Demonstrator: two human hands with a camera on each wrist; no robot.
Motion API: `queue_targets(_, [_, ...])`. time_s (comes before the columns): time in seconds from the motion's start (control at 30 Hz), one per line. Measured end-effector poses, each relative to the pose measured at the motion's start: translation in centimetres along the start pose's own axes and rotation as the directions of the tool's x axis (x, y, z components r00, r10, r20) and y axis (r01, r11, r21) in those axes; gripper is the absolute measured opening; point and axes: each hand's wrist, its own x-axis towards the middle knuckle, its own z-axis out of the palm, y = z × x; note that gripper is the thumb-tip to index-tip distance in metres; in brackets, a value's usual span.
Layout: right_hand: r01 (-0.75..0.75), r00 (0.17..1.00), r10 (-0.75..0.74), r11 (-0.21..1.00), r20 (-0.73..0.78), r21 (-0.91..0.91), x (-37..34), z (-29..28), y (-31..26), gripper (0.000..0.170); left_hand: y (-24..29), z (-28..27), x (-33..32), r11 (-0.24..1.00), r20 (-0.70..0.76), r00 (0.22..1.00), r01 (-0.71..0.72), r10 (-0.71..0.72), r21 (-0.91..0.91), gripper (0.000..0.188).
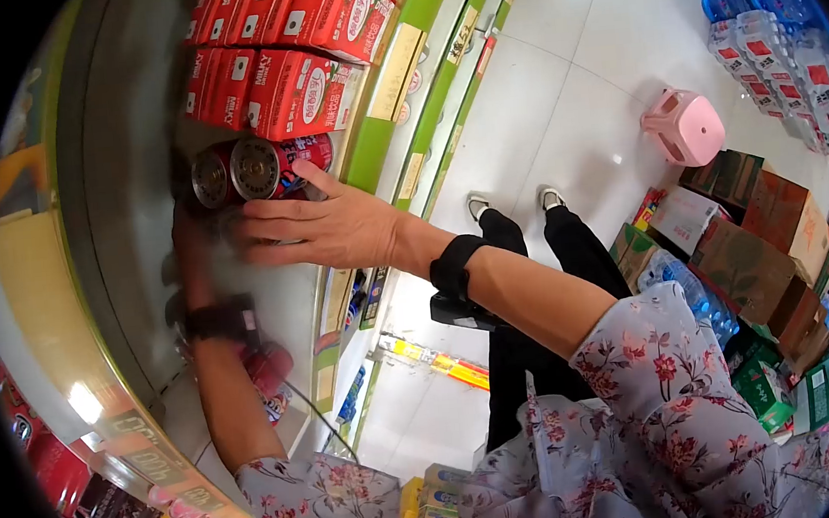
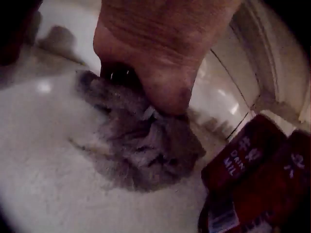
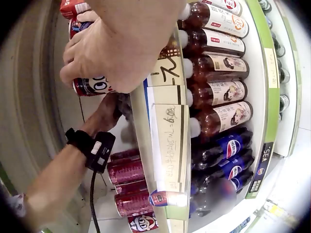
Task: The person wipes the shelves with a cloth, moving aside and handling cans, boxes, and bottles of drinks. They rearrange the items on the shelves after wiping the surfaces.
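Note:
My left hand [image 2: 160,53] grips a crumpled grey cloth [image 2: 150,145] against the pale shelf surface [image 2: 43,165]. In the head view this hand [image 1: 195,252] is blurred, deep in the shelf. My right hand [image 1: 320,229] is at a small group of red drink cans [image 1: 257,169] standing by the milk drink boxes. Seen from the right wrist, the right hand [image 3: 104,58] has its fingers curled round a red can [image 3: 90,86] with a dark label. The back of the hand hides part of the cans.
Red milk drink boxes [image 1: 299,93] are stacked beyond the cans. More red cans [image 3: 129,184] stand nearer on the same shelf, behind price labels [image 3: 167,145]. Brown bottles [image 3: 221,90] line the shelf below. A pink stool [image 1: 685,128] and cardboard boxes [image 1: 741,262] occupy the floor.

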Motion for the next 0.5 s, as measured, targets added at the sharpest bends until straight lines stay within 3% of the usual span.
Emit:
queue_targets(0.03, [0.001, 1.000, -0.001, 1.000, -0.003, 0.007, -0.1, -0.1, -0.1, 0.035, 2.3, -0.4, -0.8, 0.988, 0.031, 0.999, 0.012, -0.017, 0.155, 0.036])
queue_targets(0.07, [0.001, 1.000, -0.001, 1.000, -0.003, 0.004, 0.0, -0.2, 0.0, 0.035, 1.9, -0.4, -0.2, 0.981, 0.032, 0.999, 0.002, -0.008, 0.192, 0.037])
queue_targets(0.2, [0.003, 1.000, -0.001, 0.998, 0.021, -0.069, -0.1, 0.0, 0.0, 0.040, -0.3, -0.9, 7.0, 0.989, 0.019, 0.990, -0.139, 0.139, 0.042, 0.037])
queue_targets(0.3, [-0.007, 1.000, 0.009, 0.998, 0.022, -0.057, -0.2, 0.6, -0.2, 0.041, 1.1, -0.1, 10.0, 0.976, 0.002, 0.977, -0.211, 0.212, -0.060, 0.038])
queue_targets(0.5, [-0.052, 0.998, 0.051, 0.998, 0.041, 0.027, 0.0, 0.5, -0.6, 0.053, 2.7, 1.2, 5.4, 0.941, -0.090, 0.947, -0.316, 0.307, -0.117, 0.040])
